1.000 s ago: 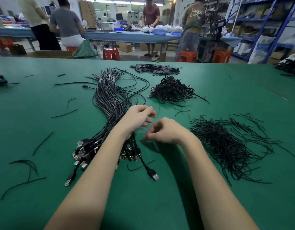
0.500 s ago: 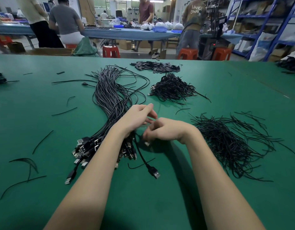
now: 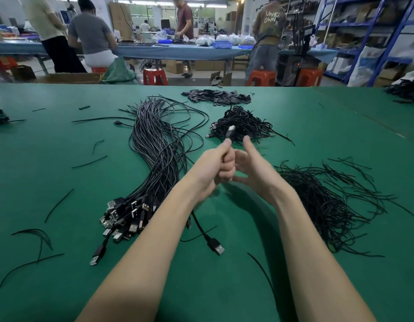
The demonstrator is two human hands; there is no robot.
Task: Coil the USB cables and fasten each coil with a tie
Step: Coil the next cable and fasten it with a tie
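Gripping one cable (image 3: 231,130), our left hand (image 3: 215,166) has lifted off the cable bundle (image 3: 155,159); right hand (image 3: 255,168) seemingly open beside it, coiling starts.

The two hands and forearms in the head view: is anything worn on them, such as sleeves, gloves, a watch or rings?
Nothing that shows. The left hand and the right hand are bare, without gloves. Both forearms are uncovered up to the lower edge of the picture, so no sleeve appears. No watch or bracelet shows on either wrist. The fingers are somewhat blurred; I see no ring.
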